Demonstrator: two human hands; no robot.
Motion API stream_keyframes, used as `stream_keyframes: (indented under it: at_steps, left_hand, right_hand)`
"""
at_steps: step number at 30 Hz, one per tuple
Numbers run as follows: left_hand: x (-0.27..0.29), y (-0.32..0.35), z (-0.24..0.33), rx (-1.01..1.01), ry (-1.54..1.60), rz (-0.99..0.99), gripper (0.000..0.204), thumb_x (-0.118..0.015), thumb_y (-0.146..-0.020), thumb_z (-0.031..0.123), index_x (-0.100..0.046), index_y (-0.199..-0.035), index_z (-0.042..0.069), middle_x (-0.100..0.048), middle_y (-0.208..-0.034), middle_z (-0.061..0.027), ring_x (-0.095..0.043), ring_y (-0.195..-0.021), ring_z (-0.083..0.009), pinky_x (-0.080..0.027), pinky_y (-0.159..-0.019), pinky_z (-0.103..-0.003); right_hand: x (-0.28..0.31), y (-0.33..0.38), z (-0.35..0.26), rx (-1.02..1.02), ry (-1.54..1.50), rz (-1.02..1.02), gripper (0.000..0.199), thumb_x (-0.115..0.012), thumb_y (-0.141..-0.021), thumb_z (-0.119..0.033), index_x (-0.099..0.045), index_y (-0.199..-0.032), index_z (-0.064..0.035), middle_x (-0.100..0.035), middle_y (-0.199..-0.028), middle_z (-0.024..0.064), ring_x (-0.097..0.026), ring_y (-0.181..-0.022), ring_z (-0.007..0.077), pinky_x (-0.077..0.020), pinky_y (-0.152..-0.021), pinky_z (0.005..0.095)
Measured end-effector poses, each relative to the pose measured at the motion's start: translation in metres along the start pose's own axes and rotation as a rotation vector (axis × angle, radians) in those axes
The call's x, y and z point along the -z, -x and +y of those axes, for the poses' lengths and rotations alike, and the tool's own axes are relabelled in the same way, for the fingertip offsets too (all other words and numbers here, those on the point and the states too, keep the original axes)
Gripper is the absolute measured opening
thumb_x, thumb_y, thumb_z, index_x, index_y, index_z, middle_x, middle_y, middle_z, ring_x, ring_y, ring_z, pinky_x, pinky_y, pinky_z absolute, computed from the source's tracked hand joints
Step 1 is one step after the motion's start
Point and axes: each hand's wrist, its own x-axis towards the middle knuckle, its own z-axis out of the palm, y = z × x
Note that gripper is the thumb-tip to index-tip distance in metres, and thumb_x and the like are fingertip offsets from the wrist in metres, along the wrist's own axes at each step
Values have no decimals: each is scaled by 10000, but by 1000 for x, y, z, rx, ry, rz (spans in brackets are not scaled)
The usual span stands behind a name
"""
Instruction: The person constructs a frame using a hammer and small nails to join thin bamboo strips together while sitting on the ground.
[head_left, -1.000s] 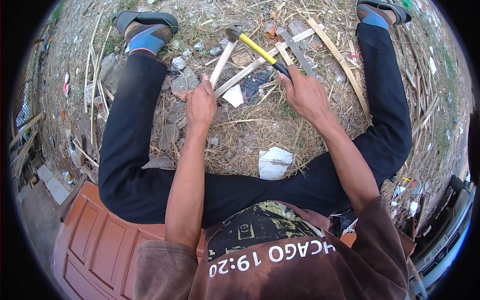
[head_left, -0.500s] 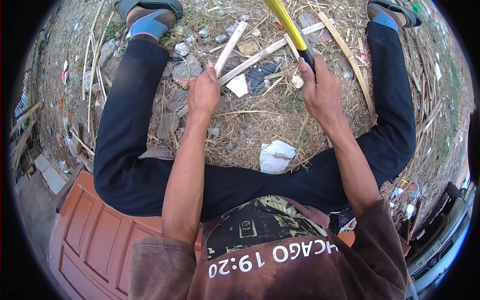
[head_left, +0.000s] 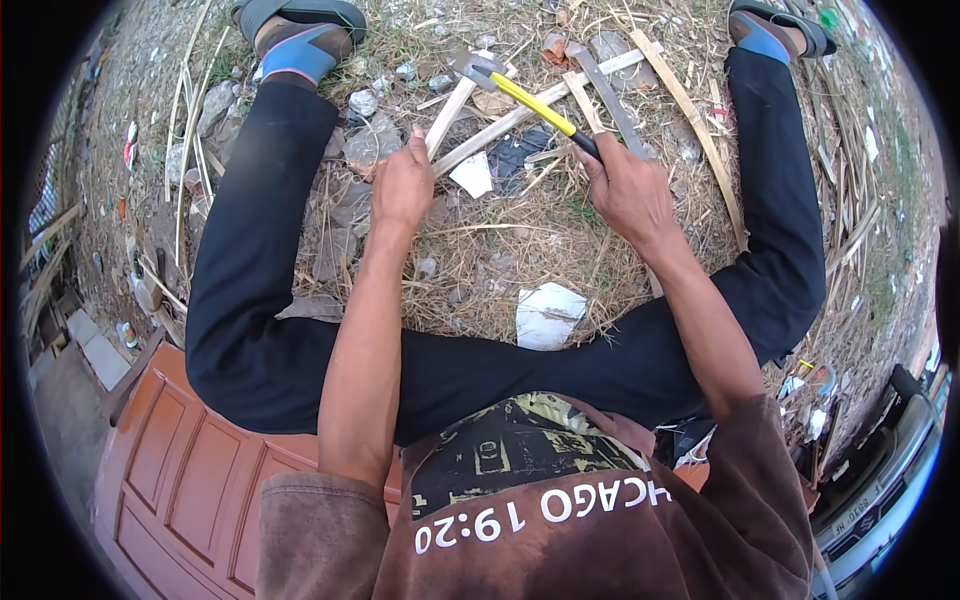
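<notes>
Past the white fragment (head_left: pixel 549 316), right hand (head_left: pixel 630 192) wraps the handle of the yellow hammer (head_left: pixel 540 107); beyond the fragment, to its left, left hand (head_left: pixel 403 188) is clamped on the near end of a wooden strip (head_left: pixel 449 117). Hands apart. Farthest from the fragment, hammer head sits at the strip's far part; contact unclear from this angle. Step looks like hammering; next move likely calls for a firm left hold and careful aim.

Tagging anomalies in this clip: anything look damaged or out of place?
Yes: a white fragment near the black trousers and a smaller white piece beside the wooden strips lie on dry grass, their uneven edges looking broken. The hammer in the right hand shows nothing odd.
</notes>
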Motion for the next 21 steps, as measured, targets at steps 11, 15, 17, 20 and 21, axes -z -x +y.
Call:
stream_keyframes:
  at_steps: [11,15,17,20,21]
  left_hand:
    - [7,21,-10,-101,-62,90,520,-354,-1058,434,-655,-979,17,-660,-813,-300,-625,-858,-521,-470,-778,-593]
    - [12,32,1,-107,-55,78,445,-386,-1053,438,-599,-979,54,-662,-826,-285,-623,-855,-524,-464,-754,-607]
    - [11,32,1,-117,-64,73,429,-396,-1052,434,-582,-972,56,-663,-840,-283,-620,-851,-528,-461,-746,-608]
    - [7,29,-5,-142,-40,56,423,-405,-1049,431,-572,-975,50,-661,-852,-285,-612,-856,-532,-457,-744,-605]
    - [8,29,-5,-128,-9,29,423,-407,-1048,430,-574,-978,48,-660,-855,-286,-608,-865,-532,-455,-748,-603]
  right_hand:
    - [10,-4,3,-308,-96,-122,307,-534,-1016,-360,-556,-973,-57,-613,-626,188,-613,-571,414,-444,-524,510]
    - [13,5,16,-519,-438,-261,337,-542,-1016,-368,-598,-935,-46,-600,-648,182,-624,-595,351,-446,-567,455]
    - [18,7,15,-583,-558,-339,339,-546,-1015,-368,-613,-949,-43,-596,-661,183,-628,-611,323,-451,-584,432]
    - [35,13,-1,-560,-480,-336,322,-555,-1012,-358,-632,-1005,-45,-610,-692,180,-635,-628,302,-458,-594,410]
    - [37,16,-5,-524,-413,-290,311,-562,-1010,-348,-636,-1020,-45,-621,-705,179,-638,-629,302,-458,-589,409]
